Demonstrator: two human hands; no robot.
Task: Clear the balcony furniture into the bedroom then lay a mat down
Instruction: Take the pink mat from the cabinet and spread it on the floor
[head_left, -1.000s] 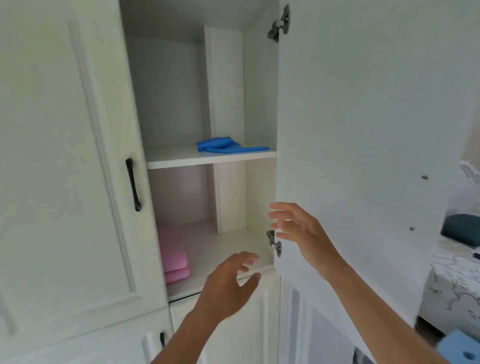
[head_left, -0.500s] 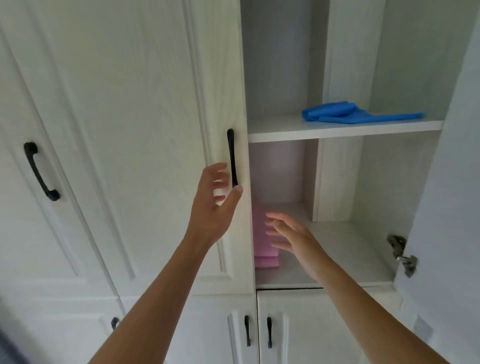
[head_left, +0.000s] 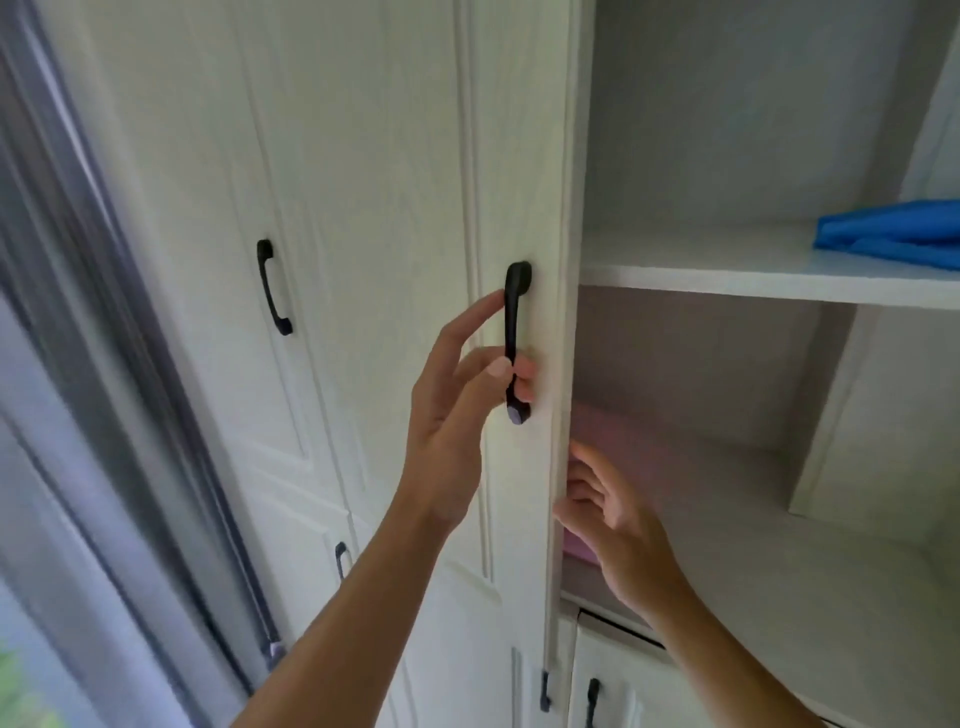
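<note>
A white wardrobe fills the view. My left hand (head_left: 467, 410) grips the black door handle (head_left: 516, 338) of the middle door (head_left: 405, 208), with fingers curled behind the handle and the index finger stretched up. My right hand (head_left: 608, 512) reaches into the open compartment, fingers spread, at the door's inner edge. A folded pink mat (head_left: 639, 441) lies on the lower shelf (head_left: 779, 545), partly hidden behind the door and my right hand. Whether my right hand touches the pink mat I cannot tell.
A folded blue cloth (head_left: 893, 236) rests on the upper shelf (head_left: 727, 270). Another door with a black handle (head_left: 274, 286) stands to the left. A dark window frame (head_left: 130, 415) runs down the far left. Lower doors with small handles (head_left: 592, 701) sit below.
My left hand has risen and closed on the door handle. My right hand moved left into the lower compartment, up to the door edge. The view has shifted left and closer.
</note>
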